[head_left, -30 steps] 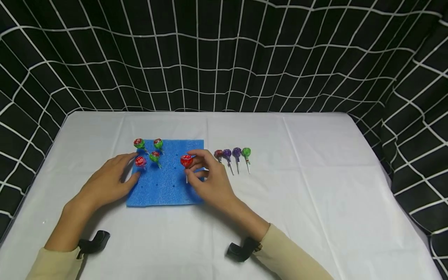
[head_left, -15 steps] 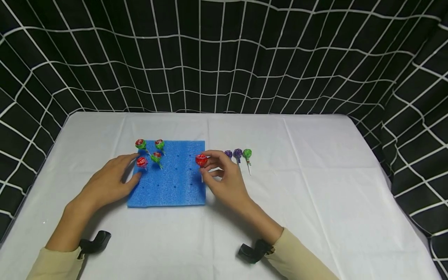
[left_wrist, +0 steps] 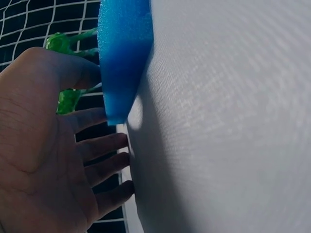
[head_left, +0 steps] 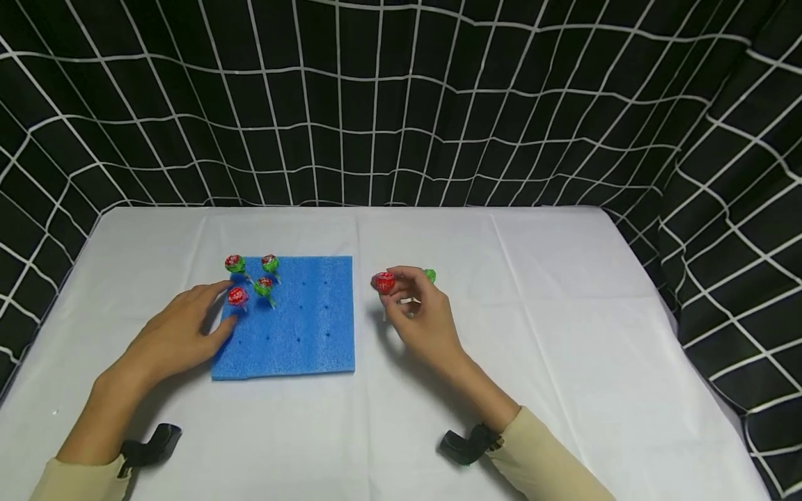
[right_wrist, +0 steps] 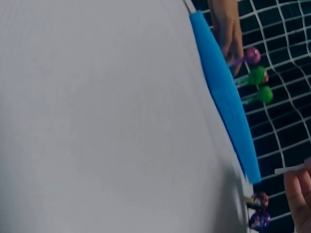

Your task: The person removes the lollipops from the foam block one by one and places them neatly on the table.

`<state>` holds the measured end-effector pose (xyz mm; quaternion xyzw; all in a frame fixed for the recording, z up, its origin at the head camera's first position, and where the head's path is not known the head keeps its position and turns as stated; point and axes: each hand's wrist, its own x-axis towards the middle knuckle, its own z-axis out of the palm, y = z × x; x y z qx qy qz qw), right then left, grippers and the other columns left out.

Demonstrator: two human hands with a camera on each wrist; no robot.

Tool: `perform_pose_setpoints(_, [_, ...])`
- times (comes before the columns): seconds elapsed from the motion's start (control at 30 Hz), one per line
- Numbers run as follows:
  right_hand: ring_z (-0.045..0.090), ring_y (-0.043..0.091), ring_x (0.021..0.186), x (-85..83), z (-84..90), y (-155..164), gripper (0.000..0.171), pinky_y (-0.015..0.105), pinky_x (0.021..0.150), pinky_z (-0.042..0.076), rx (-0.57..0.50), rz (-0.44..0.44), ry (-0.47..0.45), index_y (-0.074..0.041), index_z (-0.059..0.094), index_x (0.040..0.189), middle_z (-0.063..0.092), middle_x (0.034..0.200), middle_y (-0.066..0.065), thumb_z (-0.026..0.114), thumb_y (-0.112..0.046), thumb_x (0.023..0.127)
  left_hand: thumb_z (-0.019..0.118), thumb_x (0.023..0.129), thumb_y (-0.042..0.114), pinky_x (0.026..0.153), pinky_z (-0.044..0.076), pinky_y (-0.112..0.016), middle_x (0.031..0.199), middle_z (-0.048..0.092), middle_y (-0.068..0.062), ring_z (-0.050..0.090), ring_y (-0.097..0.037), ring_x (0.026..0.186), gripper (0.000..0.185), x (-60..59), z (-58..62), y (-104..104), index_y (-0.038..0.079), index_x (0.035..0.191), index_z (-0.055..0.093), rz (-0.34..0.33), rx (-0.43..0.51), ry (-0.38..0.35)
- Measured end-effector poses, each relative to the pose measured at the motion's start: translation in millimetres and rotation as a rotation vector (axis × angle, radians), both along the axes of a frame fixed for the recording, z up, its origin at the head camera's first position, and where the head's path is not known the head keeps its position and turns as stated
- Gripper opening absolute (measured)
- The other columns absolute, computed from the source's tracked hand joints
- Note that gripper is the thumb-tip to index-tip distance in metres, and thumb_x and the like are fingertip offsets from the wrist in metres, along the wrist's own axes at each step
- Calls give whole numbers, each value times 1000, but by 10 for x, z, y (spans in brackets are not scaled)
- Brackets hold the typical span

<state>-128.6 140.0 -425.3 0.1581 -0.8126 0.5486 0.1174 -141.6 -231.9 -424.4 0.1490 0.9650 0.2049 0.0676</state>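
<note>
Where the head view is cut at its lower edge, two beige fabric sleeves (head_left: pixel 551 463) run out of frame, a black wrist-worn device (head_left: pixel 466 445) at each cuff. Left hand (head_left: pixel 172 337): fingers relaxed and spread, thumb apart, nothing held, lying at the left edge of a flat blue foam board (head_left: pixel 294 358); whether it presses, cannot tell. Right hand (head_left: pixel 432 323): thumb and fingers pinch a round, red-wrapped lollipop (head_left: pixel 384 282), held above the cloth just right of the board. Its thin white stick (right_wrist: pixel 290 170) shows in the right wrist view, where the hand is mostly cut off and the red head lies out of frame.

Small dark holes dot the board. Toward its far left stand three green-and-red wrapped lollipops (head_left: pixel 264 286) and one pinkish-red lollipop (head_left: pixel 237 297), sticks in the foam. Left wrist view: thumb and fingers partly cover the green heads.

Beyond the right hand, a green-wrapped lollipop (head_left: pixel 430 275) peeks out, stick hidden. Right wrist view adds a purple-wrapped lollipop (right_wrist: pixel 259 221) and a brownish one (right_wrist: pixel 260 200), both blurred, on the white tablecloth (head_left: pixel 564 334). Farthest: black curtain with white grid lines (head_left: pixel 376 104), cut off above.
</note>
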Motion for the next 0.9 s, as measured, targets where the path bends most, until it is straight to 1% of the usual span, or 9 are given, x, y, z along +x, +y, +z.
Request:
perform_pose_setpoints(0.07, [71, 21, 91, -14, -14, 48, 42, 21, 74, 63, 8, -15, -11, -1, 60, 133, 74, 108, 18, 71, 8, 93, 57, 105, 38, 120, 34, -75, 160, 45, -30, 39, -55, 150, 69, 6, -12, 0, 1, 160, 40, 7, 3, -5])
perform_pose_setpoints(0.33, [71, 16, 90, -87, -8, 210, 42, 19, 73, 61, 16, -63, -39, -2, 62, 132, 75, 106, 18, 69, 10, 92, 57, 105, 39, 120, 33, -75, 163, 43, -29, 37, -54, 152, 69, 0, -9, -4, 2, 160, 39, 27, 7, -22])
perform_pose_setpoints(0.47, [70, 14, 90, -118, 0, 282, 42, 18, 73, 61, 22, -95, -58, -3, 64, 132, 74, 106, 18, 70, 9, 93, 57, 105, 38, 120, 34, -75, 161, 45, -29, 38, -54, 151, 68, 13, -8, -8, 1, 160, 40, 30, 6, -16])
perform_pose_setpoints(0.53, [69, 12, 90, -125, 6, 328, 42, 17, 73, 60, 20, -107, -87, -3, 64, 134, 73, 105, 19, 70, 7, 94, 58, 104, 38, 119, 35, -75, 160, 46, -30, 40, -54, 150, 68, 31, -13, -3, 1, 159, 42, 31, 6, -10])
perform_pose_setpoints(0.63, [68, 7, 88, -120, 20, 422, 42, 15, 72, 60, 3, -120, -156, -4, 63, 136, 72, 105, 21, 70, 5, 95, 59, 104, 38, 119, 37, -74, 159, 48, -30, 41, -54, 149, 68, 54, -42, 14, 1, 158, 43, 25, 5, -7])
perform_pose_setpoints(0.73, [67, 3, 87, -139, 33, 526, 41, 14, 72, 59, -9, -132, -208, -3, 62, 137, 70, 106, 23, 69, 4, 96, 58, 104, 39, 119, 37, -73, 160, 47, -29, 41, -53, 149, 67, 50, -58, 33, 2, 159, 42, 23, 10, -8])
perform_pose_setpoints(0.9, [66, 1, 86, -214, 65, 624, 41, 13, 73, 59, 32, -133, -211, -2, 60, 138, 70, 108, 24, 67, 3, 97, 58, 104, 37, 119, 37, -73, 160, 47, -28, 41, -52, 150, 66, 14, -18, 3, 4, 159, 42, 38, 5, -1])
